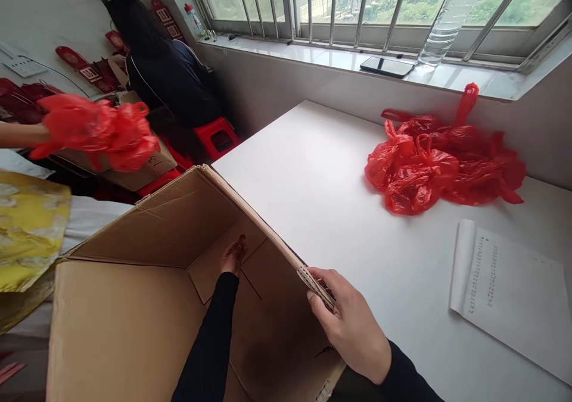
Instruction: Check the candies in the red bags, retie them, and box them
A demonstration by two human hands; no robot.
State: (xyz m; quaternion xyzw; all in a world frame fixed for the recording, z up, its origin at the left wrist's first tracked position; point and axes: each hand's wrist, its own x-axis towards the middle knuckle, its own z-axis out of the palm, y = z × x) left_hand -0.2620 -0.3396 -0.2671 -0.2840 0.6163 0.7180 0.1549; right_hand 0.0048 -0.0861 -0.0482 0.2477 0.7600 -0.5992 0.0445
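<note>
A large open cardboard box point(120, 318) stands tilted in front of me, beside the white table point(277, 152). My right hand point(351, 324) grips its right rim, thumb inside and fingers over the outer edge. Deep within the box, my left hand point(233, 256) is by the far bottom corner, its dark sleeve crossing the opening. The fingers there look bent together in shadow; whatever they may hold is too small to make out. The inside walls and floor that show are bare cardboard.
Several knotted red plastic bags point(442, 158) lie on the table, near an open notepad point(513, 295). On the windowsill are a phone point(386, 67) and a clear bottle point(440, 39). At left, another person's hand carries red bags point(102, 128); a dark-clothed person point(165, 80) sits beyond.
</note>
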